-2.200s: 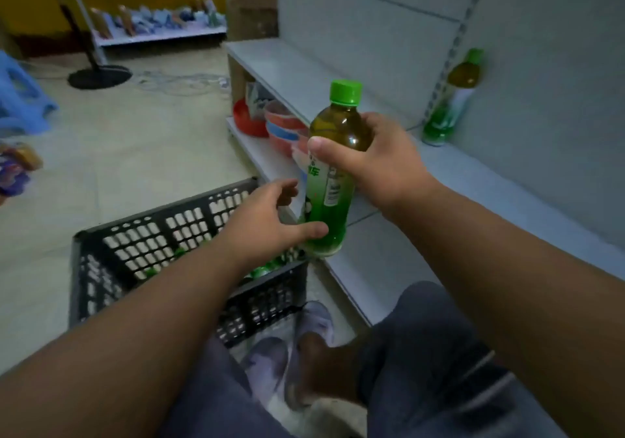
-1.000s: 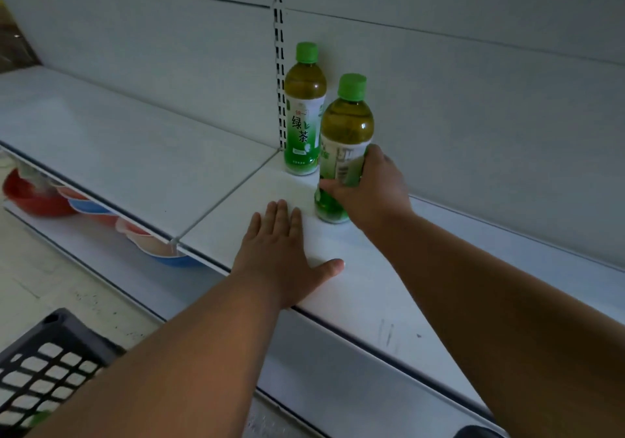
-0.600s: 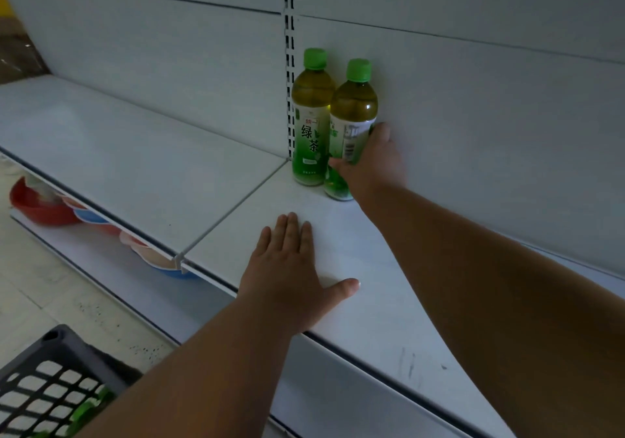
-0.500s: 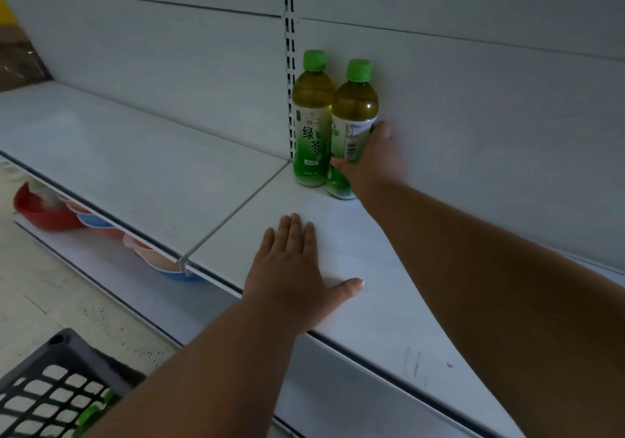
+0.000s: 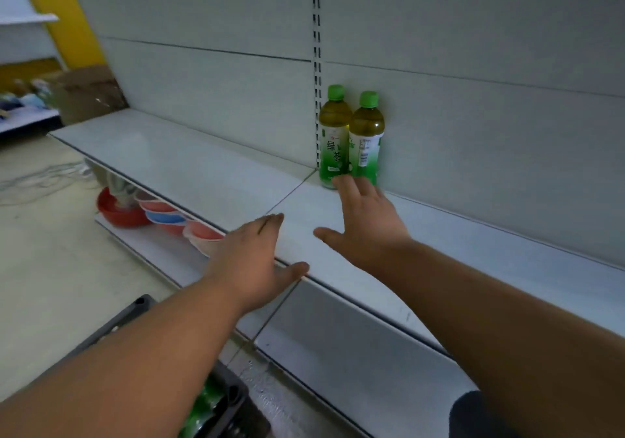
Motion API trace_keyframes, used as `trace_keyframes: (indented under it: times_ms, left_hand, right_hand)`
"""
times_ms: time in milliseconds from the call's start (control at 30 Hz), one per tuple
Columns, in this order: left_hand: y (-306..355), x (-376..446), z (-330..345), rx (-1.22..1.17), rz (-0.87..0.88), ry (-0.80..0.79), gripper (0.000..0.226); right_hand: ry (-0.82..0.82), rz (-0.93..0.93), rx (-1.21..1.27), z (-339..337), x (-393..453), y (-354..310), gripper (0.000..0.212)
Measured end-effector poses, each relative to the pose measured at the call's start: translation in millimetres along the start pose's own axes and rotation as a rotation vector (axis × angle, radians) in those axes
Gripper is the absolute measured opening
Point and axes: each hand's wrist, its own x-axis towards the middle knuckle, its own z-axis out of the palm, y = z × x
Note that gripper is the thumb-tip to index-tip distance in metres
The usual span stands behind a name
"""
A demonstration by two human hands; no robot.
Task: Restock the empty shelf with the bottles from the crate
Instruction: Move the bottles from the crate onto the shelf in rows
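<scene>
Where the frame's lower edge cuts across, a dark plastic crate (image 5: 216, 403) sits on the floor, mostly hidden under the left forearm; green bottle shapes show inside it, blurred. A patch of dark clothing shows at the lower right.

Left hand (image 5: 250, 261): fingers extended and together, thumb spread, palm down at the front lip of the shelf (image 5: 189, 167). It holds nothing. Whether the palm touches the lip cannot be told.

Right hand (image 5: 365, 228): fingers splayed wide, palm down over the shelf surface, empty. Its fingertips (image 5: 341, 184) lie just in front of the bottle bases; contact cannot be confirmed.

Two green tea bottles stand upright on the shelf against the back panel, touching side by side. The left bottle (image 5: 334, 136) stands at the slotted upright (image 5: 316, 65), its label with Chinese characters facing out. The right bottle (image 5: 366, 140) shows the barcode side of its label. Both have green caps and amber liquid.

On the lower shelf to the left, a red basin (image 5: 118, 214) and stacked pink and blue bowls (image 5: 162, 216) sit partly under the upper shelf.

Farther left: pale floor with loose cables (image 5: 44, 180), a cardboard box (image 5: 88, 96), a yellow wall and another shelf unit with blurred goods.
</scene>
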Motion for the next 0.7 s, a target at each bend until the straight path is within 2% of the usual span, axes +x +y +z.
trace_keyframes:
  times_ms: [167,433,700]
  left_hand:
    - [-31,-89,-50,0.061,-0.116,0.092,0.080]
    - [-73,-247,-102,0.191,-0.484,0.086,0.081]
    - [-117,-352,-59,0.160,-0.791,0.060,0.077]
  right_hand:
    - [-0.115,-0.233,-0.063,-16,-35,-79,0.072]
    - [-0.234,-0.614,-0.077,-3,-100,-210,0.074]
    - [-0.395,-0.839,-0.084,81,-135,-282,0.068]
